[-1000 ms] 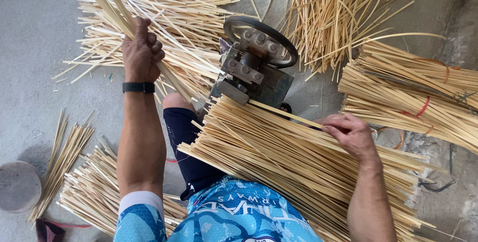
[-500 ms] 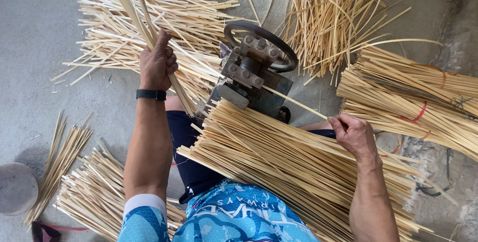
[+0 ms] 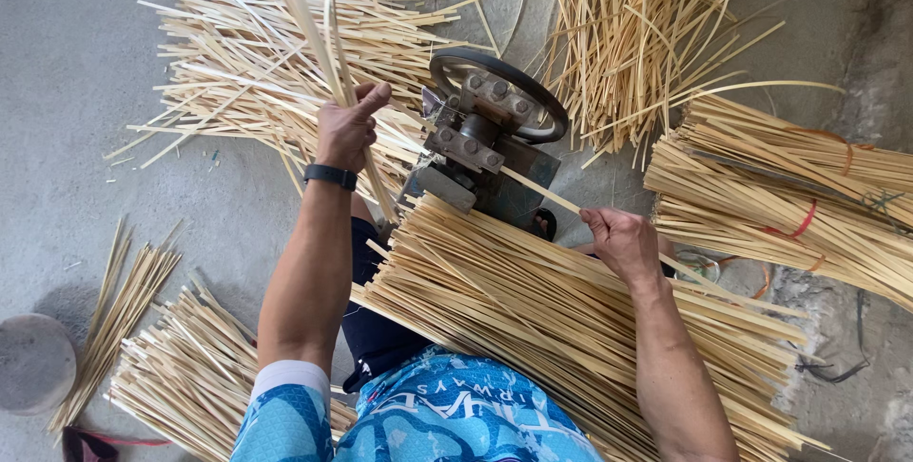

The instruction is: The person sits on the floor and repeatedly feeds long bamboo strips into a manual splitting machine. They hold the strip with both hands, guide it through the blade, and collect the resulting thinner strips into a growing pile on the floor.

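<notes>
Gripping bamboo strips [image 3: 314,39] in left hand [image 3: 347,129]; right hand [image 3: 623,241] pinching single strip [image 3: 547,196].

Tied bundles [image 3: 789,205] lie at the right, loose strips [image 3: 637,34] fan out far off, a grey round lid [image 3: 33,362] sits near left on the concrete floor [image 3: 67,91].
</notes>
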